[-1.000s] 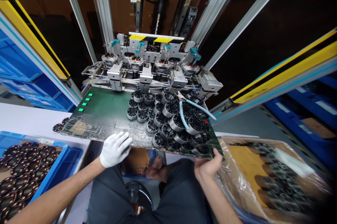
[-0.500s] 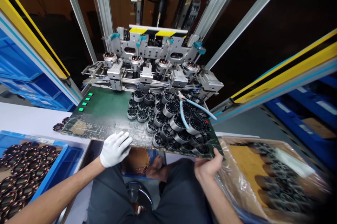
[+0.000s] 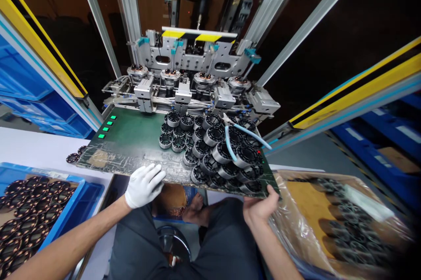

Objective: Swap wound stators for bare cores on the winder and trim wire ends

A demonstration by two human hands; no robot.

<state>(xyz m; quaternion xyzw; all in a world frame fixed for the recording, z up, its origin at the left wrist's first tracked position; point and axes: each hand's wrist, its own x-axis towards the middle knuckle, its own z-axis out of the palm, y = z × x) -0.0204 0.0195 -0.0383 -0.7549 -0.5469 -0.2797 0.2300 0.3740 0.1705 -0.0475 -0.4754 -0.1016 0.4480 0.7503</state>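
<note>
My left hand, in a white glove, rests at the front edge of the green worktop with its fingers stretched out and holding nothing. My bare right hand is at the worktop's front right corner, thumb at the top and fingers partly hidden beneath, gripping the edge. Between the hands and behind them, black-and-silver motor rings are stacked in rows on the worktop. A pair of pliers with light blue handles lies open on the stack.
Behind the worktop stands a machine fixture with several stations bearing copper-wound parts. At left, a blue bin holds copper-wound rings. A plastic-lined box with grey rings stands at right. Yellow-and-black posts flank the opening.
The striped upper plate of the machine and its teal-tipped rods have shifted up slightly. Both hands, the pliers and the stacked rings stay where they were.
</note>
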